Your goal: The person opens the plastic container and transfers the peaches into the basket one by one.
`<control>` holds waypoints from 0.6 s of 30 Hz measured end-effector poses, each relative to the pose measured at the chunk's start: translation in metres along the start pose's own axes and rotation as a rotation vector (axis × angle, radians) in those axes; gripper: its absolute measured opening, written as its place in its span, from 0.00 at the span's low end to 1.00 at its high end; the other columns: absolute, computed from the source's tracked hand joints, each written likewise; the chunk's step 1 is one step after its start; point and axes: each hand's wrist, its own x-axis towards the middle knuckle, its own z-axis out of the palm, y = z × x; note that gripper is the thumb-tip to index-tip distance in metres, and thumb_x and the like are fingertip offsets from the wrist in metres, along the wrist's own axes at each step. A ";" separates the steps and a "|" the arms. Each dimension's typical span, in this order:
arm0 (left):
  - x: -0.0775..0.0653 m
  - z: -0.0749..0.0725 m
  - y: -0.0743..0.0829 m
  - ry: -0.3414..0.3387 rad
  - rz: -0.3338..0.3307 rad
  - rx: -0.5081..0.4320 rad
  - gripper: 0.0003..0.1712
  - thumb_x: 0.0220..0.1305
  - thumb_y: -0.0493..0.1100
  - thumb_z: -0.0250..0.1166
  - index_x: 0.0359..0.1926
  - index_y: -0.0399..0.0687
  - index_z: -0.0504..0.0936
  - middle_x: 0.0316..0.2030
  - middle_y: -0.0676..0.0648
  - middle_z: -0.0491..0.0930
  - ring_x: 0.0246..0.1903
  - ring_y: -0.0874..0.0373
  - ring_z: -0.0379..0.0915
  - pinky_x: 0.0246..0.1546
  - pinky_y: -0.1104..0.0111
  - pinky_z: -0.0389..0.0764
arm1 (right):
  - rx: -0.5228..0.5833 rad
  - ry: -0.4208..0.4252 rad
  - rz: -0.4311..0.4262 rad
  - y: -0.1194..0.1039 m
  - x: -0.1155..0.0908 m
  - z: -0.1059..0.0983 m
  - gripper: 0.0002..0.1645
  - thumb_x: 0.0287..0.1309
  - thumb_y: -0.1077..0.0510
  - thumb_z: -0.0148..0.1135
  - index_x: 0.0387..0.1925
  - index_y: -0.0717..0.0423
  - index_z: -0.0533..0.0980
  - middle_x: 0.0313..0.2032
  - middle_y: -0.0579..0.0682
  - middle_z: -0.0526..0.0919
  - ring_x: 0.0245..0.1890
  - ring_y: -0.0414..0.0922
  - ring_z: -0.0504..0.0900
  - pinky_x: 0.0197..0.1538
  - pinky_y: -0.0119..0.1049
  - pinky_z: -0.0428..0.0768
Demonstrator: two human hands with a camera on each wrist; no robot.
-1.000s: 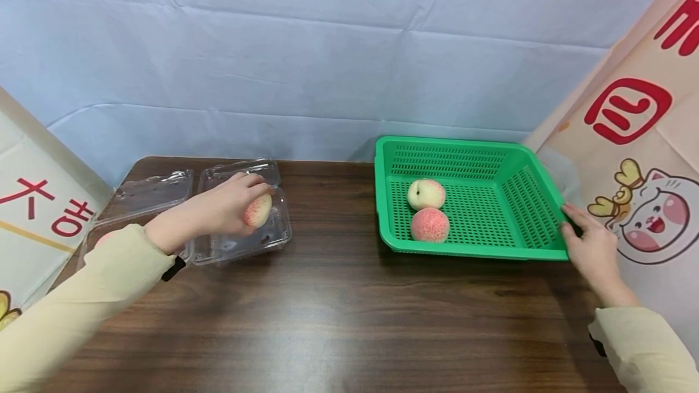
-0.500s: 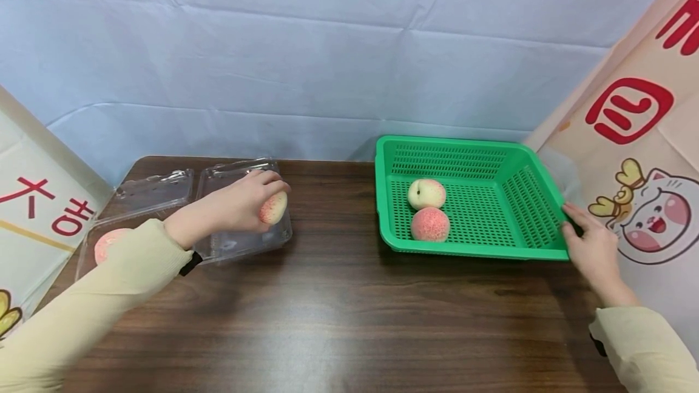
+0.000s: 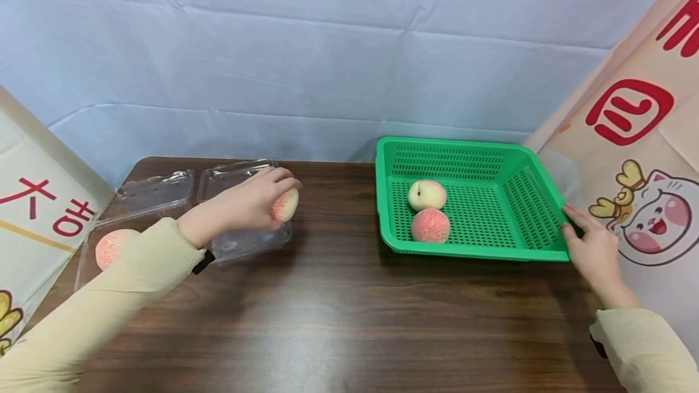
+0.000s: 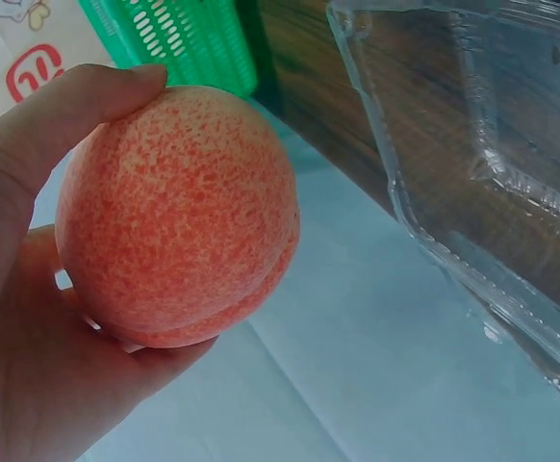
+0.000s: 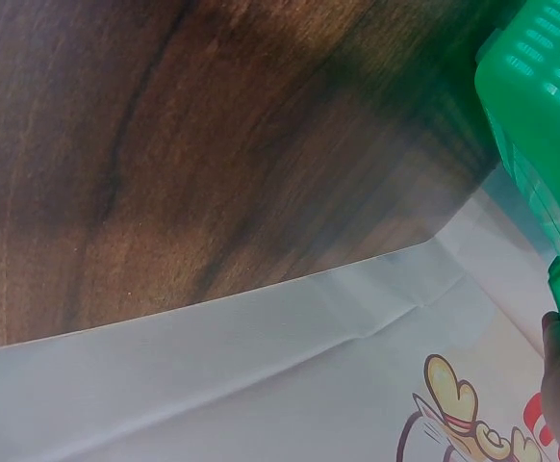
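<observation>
My left hand [image 3: 253, 200] grips a peach [image 4: 179, 217] with thumb and fingers around its sides. It is raised over the right part of a clear plastic clamshell box [image 3: 240, 246]. Another peach [image 3: 113, 246] sits in the box's left part, partly covered by my sleeve. At the right, my right hand [image 3: 595, 250] holds the rim of a green plastic basket [image 3: 469, 249] near its front right corner. Inside the basket a pale peach [image 3: 427, 195] and a pinker peach [image 3: 431, 225] lie touching, near the left wall.
A brown wooden table [image 3: 338, 314] carries the box and basket. Light blue cloth [image 3: 327, 59] hangs behind it. Printed cloths stand at the left and right, the right one [image 3: 650, 199] close to my right hand and the basket.
My left hand has moved rightward with the peach, from the box's middle toward its right edge. More of the peach in the left part shows. My right hand and the basket stay put.
</observation>
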 end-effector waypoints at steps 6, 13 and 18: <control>0.007 0.000 0.004 0.028 0.004 -0.011 0.37 0.32 0.38 0.73 0.50 0.41 0.73 0.47 0.41 0.71 0.48 0.45 0.64 0.48 0.55 0.69 | -0.006 0.009 -0.004 0.001 0.000 0.000 0.22 0.60 0.63 0.48 0.55 0.68 0.70 0.57 0.62 0.69 0.60 0.61 0.63 0.61 0.56 0.54; 0.016 -0.001 0.009 0.023 0.004 -0.016 0.37 0.33 0.38 0.72 0.51 0.42 0.73 0.47 0.42 0.70 0.51 0.45 0.63 0.49 0.55 0.69 | -0.002 0.015 -0.005 -0.001 0.001 0.000 0.21 0.60 0.64 0.48 0.54 0.69 0.70 0.55 0.64 0.71 0.59 0.62 0.64 0.61 0.56 0.55; 0.022 0.000 0.012 0.025 0.007 -0.024 0.37 0.33 0.38 0.72 0.51 0.43 0.73 0.46 0.43 0.70 0.49 0.46 0.63 0.47 0.57 0.70 | -0.005 0.017 0.000 -0.001 0.000 0.000 0.21 0.60 0.63 0.48 0.54 0.68 0.70 0.55 0.64 0.71 0.59 0.61 0.64 0.61 0.56 0.55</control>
